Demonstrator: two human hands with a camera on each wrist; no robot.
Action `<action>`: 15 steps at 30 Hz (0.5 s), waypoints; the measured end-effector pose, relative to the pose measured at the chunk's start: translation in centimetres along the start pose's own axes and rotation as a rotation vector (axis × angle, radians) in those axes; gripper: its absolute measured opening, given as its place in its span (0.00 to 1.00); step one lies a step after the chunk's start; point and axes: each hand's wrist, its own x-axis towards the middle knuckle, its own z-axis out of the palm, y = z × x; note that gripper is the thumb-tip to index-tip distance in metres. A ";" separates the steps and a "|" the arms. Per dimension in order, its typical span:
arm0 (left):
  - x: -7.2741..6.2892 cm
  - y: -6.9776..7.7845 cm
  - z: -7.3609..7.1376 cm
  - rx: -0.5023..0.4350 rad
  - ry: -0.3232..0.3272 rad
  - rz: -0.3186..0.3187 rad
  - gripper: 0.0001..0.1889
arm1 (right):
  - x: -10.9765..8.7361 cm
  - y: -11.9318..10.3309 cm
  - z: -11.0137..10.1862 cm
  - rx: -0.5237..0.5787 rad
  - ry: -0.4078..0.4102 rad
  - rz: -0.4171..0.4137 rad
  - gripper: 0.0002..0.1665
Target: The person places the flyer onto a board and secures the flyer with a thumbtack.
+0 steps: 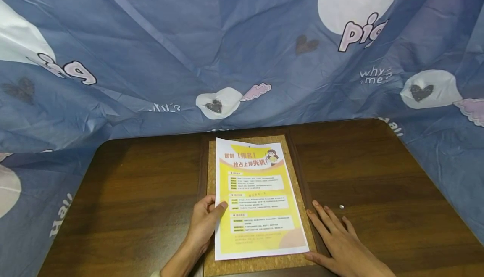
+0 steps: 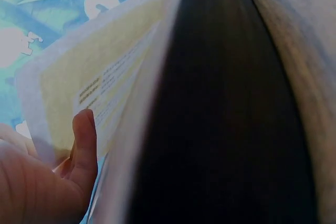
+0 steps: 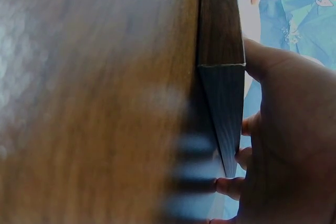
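A yellow and white printed flyer point(image 1: 261, 209) lies over a framed cork board point(image 1: 257, 266), its left edge lifted. With thumb on top and fingers behind, my left hand point(image 1: 206, 220) pinches the flyer's left edge; the left wrist view shows the thumb point(image 2: 85, 145) against the printed side. A small dark dot point(image 1: 249, 146) marks the flyer's top middle. My right hand point(image 1: 340, 239) rests along the board's right frame, fingers spread out. In the right wrist view, that hand point(image 3: 294, 124) is beside the frame's corner point(image 3: 223, 69).
The board sits on a dark brown wooden table point(image 1: 151, 193). A small shiny round piece point(image 1: 342, 206) lies on the table just beyond the right fingers. Behind the table hangs a blue printed cloth point(image 1: 170, 37).
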 end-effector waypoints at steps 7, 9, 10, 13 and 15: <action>0.1 -0.3 0.1 0.032 0.020 -0.004 0.12 | 0.1 -0.1 0.0 0.006 0.010 0.003 0.53; 0.1 -0.3 0.1 0.043 0.029 -0.010 0.12 | 0.1 -0.2 0.1 0.006 0.012 0.007 0.53; 0.1 -0.2 0.1 0.050 0.032 -0.012 0.12 | 0.1 -0.2 0.1 0.009 0.012 0.010 0.53; 0.2 -0.2 0.1 0.072 0.039 -0.014 0.13 | 0.1 -0.2 0.1 0.012 0.007 0.021 0.53; 0.2 -0.2 0.1 0.082 0.039 -0.011 0.13 | 0.1 -0.1 0.1 0.012 0.006 0.024 0.53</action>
